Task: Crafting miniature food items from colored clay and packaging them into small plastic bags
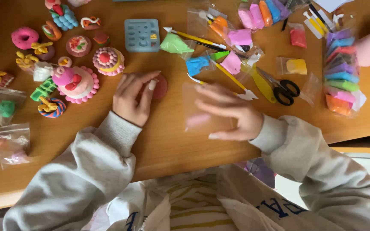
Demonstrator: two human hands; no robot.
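1. The left hand [131, 99] rests on the wooden table [168, 145], fingers [152, 84] loosely spread and pressing a flat red clay disc [160, 87].
2. The right hand [232, 113] hovers with fingers wide over a clear plastic bag [200, 112] holding pink clay, just right of the disc.
3. Scissors [281, 89] lie further right; a pink clay cake [76, 83] sits left.

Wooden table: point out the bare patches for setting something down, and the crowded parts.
Bare table shows along the near edge, between the left hand and right hand, and beside the small bags. Clay figures crowd the far left; clay packets, scissors crowd the far right.
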